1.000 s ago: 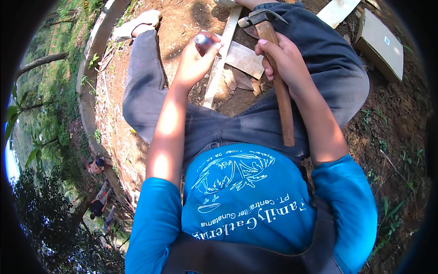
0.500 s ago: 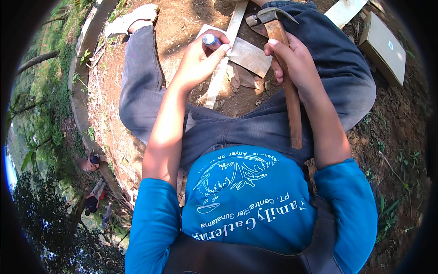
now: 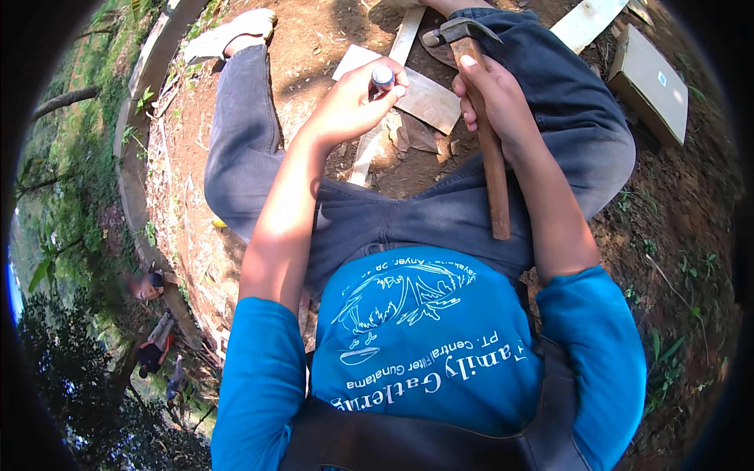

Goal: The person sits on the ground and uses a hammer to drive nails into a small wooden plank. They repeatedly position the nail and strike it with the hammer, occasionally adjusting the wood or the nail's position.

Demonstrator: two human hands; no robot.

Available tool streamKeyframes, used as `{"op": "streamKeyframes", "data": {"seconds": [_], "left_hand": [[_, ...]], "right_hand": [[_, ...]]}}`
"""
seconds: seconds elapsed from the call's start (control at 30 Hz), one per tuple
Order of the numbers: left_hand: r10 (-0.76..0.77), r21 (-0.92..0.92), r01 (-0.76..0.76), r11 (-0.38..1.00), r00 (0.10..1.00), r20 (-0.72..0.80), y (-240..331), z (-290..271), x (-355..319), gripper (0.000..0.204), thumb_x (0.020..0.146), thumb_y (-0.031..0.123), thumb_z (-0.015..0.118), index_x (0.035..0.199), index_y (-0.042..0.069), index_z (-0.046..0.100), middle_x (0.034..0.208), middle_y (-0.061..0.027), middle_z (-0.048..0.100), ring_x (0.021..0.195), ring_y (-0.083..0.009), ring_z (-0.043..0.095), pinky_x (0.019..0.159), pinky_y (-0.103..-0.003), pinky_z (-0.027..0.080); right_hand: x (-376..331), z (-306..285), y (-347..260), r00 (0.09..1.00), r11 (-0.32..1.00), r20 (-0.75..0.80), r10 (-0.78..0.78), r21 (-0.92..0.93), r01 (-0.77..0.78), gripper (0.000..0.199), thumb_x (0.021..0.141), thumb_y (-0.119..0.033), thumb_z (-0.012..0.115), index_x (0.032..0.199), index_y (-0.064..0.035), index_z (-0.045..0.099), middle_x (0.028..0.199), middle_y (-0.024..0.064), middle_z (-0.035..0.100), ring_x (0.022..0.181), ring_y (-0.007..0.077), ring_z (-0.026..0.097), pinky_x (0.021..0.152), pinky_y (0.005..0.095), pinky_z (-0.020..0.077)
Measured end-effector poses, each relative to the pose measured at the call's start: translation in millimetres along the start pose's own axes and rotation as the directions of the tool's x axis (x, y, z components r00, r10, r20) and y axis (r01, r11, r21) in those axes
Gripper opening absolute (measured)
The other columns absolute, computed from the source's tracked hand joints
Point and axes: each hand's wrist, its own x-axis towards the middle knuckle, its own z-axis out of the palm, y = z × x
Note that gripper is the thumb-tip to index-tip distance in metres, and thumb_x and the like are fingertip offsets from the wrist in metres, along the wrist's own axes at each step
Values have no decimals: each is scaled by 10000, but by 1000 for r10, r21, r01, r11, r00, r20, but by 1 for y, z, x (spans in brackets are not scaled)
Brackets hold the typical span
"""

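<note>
In my left hand (image 3: 349, 104) is a blue cylindrical tool handle (image 3: 382, 78), seen end-on, with the fingers wrapped round it. Whatever lies below the handle is hidden by the hand. My right hand (image 3: 503, 102) grips a claw hammer (image 3: 492, 169) by its wooden shaft, high up near the metal head; the shaft's free end points back toward my waist. Between my legs a flat wooden board (image 3: 430, 100) lies across a long narrow wooden strip (image 3: 405, 38). The left hand is over the place where they cross.
At the right, outside my bent leg, stands a pale box (image 3: 653, 85). Another plank (image 3: 587, 23) lies on the soil at the far right. Dry leaves litter the ground around the boards. A low concrete edge (image 3: 132, 149) runs along the left, with people beyond it.
My left hand has shifted slightly right with the blue handle, which now stands more upright. The right hand and hammer have moved slightly left and the shaft's end has risen a little.
</note>
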Motion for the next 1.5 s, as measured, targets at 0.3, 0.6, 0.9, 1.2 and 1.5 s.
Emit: {"op": "streamKeyframes", "data": {"seconds": [0.3, 0.6, 0.9, 1.2, 1.5], "left_hand": [[69, -41, -65, 997, 993, 98, -11, 0, 8, 104, 931, 130, 609, 998, 52, 592, 872, 5, 563, 814, -101, 513, 749, -273, 459], [46, 85, -59, 995, 989, 142, -4, 0, -2, 91, 952, 122, 567, 986, 38, 575, 887, -34, 583, 835, -116, 516, 723, -315, 443], [92, 143, -103, 984, 992, 84, -1, -1, -4, 178, 979, 205, 565, 1053, 43, 553, 878, -97, 616, 805, -202, 568, 762, -364, 476], [61, 208, -75, 975, 996, 71, -5, -18, 4, 194, 919, 180, 596, 1072, 64, 562, 912, -130, 645, 838, -256, 629, 758, -389, 497], [-11, 199, -1, 980, 998, 57, -8, -13, 1, 170, 961, 185, 609, 1062, 52, 571, 896, -43, 570, 822, -140, 522, 756, -308, 462]], "right_hand": [[-16, 4, -12, 994, 966, 78, -71, -244, 89, 223, 1014, -236, 518, 1069, -20, 516, 817, 12, 565, 509, 41, 463, 438, 196, 384], [-111, 36, -86, 804, 824, 308, -508, -99, 558, 419, 1062, -305, 454, 1357, -8, 478, 752, 38, 536, 556, 83, 465, 508, 233, 364], [-122, 58, -95, 844, 842, 224, -487, -136, 522, 483, 1071, -379, 403, 1251, 50, 531, 777, -5, 505, 514, 12, 351, 446, 179, 258], [-119, 57, -97, 840, 836, 240, -486, -151, 527, 596, 1045, -513, 389, 1255, 39, 465, 749, 5, 434, 450, 23, 360, 389, 186, 282], [-81, 63, -81, 929, 908, 286, -235, -277, 315, 504, 1061, -448, 419, 1228, 16, 523, 733, -12, 456, 478, 19, 372, 415, 195, 315]]}}
